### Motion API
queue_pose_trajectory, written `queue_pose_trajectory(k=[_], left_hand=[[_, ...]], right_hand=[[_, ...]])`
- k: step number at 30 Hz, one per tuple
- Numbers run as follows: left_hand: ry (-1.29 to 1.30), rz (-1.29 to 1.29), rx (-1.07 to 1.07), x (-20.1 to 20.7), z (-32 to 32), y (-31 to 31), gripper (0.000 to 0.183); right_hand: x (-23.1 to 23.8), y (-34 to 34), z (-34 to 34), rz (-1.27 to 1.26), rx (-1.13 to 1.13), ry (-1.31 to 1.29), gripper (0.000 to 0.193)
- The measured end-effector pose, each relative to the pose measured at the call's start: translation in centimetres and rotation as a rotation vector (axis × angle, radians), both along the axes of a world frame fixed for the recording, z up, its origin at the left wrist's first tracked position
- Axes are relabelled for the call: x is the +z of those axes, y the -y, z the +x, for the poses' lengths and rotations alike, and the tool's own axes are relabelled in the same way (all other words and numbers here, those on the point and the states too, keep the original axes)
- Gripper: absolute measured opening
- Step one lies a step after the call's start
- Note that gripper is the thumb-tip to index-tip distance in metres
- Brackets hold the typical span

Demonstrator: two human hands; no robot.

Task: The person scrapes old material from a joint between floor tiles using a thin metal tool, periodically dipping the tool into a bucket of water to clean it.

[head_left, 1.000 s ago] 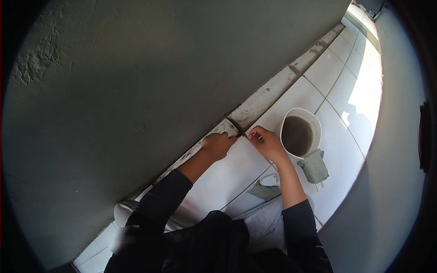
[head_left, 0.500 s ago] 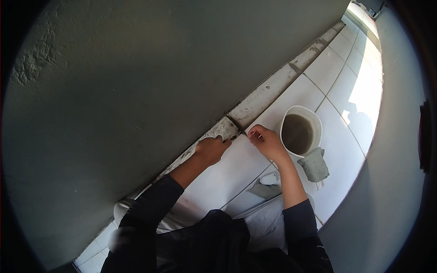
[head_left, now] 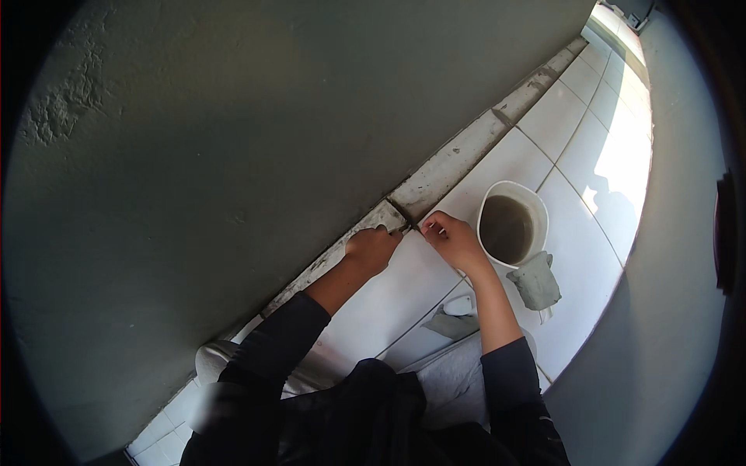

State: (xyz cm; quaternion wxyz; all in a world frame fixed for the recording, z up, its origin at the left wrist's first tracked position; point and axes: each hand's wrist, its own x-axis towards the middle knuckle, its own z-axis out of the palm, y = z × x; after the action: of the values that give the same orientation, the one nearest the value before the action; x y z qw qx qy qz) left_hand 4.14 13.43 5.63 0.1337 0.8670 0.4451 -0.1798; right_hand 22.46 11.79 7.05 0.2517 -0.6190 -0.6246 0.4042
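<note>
Both hands (head_left: 412, 241) stay at the skirting tile (head_left: 435, 175) joint.

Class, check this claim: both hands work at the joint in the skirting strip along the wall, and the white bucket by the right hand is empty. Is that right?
Not quite. The head view shows the bucket holds murky grey-brown liquid; it is not empty. The rest stands: the left hand and right hand both work at the joint in the skirting strip along the wall.
</note>
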Motion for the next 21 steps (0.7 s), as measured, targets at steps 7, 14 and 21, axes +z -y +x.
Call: queue_pose_trajectory(k=[7,14,21], left_hand=[[0.080,-0.023,0.122,-0.3,-0.1,1.0,0.034],[0.049,-0.039,0.193,-0.1,1.3,0.8,0.030],[0.100,-0.086,0.228,0.9,2.1,-0.2,0.029]], right_hand=[[-0.4,0.0,0.0,-0.010,0.007,-0.010,0.013],[-0.7,0.3,0.3,0.029,0.016,-0.032,0.014],[-1.3,0.4,0.5,0.035,0.038,-0.012,0.015]])
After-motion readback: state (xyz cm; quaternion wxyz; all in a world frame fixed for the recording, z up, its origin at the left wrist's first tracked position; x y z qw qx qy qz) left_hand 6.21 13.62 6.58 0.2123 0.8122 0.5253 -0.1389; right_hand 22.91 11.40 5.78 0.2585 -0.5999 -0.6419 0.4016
